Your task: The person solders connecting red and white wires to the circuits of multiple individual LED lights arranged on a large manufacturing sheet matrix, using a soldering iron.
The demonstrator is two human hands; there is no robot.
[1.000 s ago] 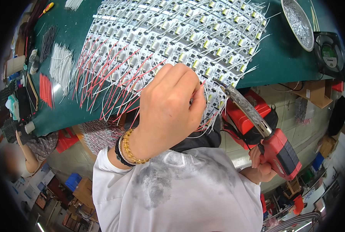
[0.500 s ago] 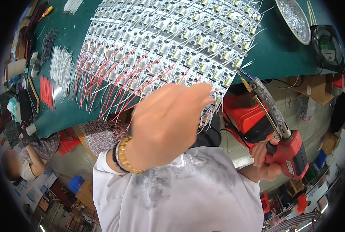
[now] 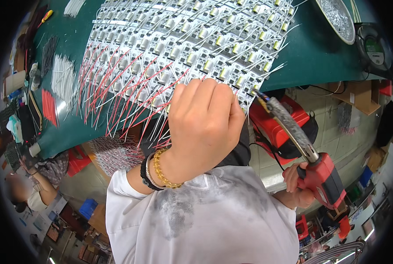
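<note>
My left hand (image 3: 207,119) is closed, knuckles up, over the near right part of a large sheet of white circuit boards (image 3: 161,48). What its fingers hold, if anything, is hidden beneath it. Many thin white and red wires (image 3: 113,94) stick out from the boards, some passing by this hand. In my right hand (image 3: 296,189) is a red and black soldering gun (image 3: 326,178), gripped by its handle. Its long barrel slants up and left, and the tip is at the right edge of the boards, near a small yellow component.
Bundles of red wires (image 3: 49,108), white wires (image 3: 63,79) and black wires (image 3: 50,53) lie on the green table (image 3: 310,66). A metal bowl (image 3: 353,37) and a wire spool (image 3: 374,53) stand far right. A red stool (image 3: 260,119) is below the edge. Another person (image 3: 42,187) sits at left.
The soldering gun has shifted left, its tip now lower along the board edge. My left hand has turned, its thumb side no longer pointing out to the right. The boards appear slightly left.
</note>
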